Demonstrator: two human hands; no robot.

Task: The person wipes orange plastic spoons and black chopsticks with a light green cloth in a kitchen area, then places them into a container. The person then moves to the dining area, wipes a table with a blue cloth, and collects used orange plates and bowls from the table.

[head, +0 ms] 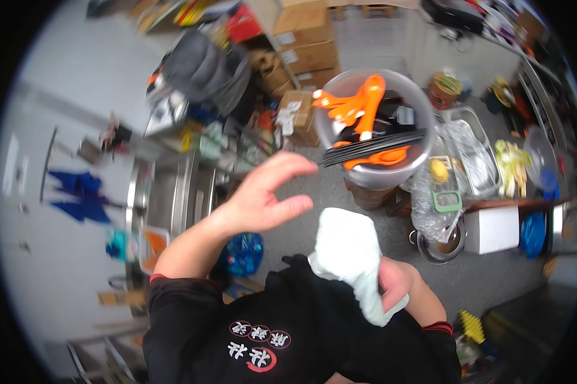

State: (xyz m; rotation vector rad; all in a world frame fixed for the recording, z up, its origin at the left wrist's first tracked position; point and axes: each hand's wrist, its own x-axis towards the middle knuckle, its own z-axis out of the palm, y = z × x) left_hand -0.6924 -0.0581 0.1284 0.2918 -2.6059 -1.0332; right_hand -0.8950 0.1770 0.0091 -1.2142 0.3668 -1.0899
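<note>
My left hand (269, 197) reaches forward with fingers apart and holds nothing. Its fingertips are close to the ends of a bunch of black chopsticks (374, 148), which lie across the rim of a clear plastic tub (379, 178). Inside the tub are several orange spoons (372, 103) and some dark items that I cannot make out. In my right hand (395, 283) is a white cloth (348, 242), gripped near its lower end and hanging loosely. The cloth is in front of my black shirt, nearer to me than the tub. Parts of my right fingers are hidden by the cloth.
Left of me is a steel sink (166, 192), with a blue water bottle (244, 253) near it. Cardboard boxes (307, 29) are stacked ahead. To the right are a steel tray (485, 168), plastic bags, leafy vegetables (511, 165), a white box (494, 229) and a metal pot (439, 252).
</note>
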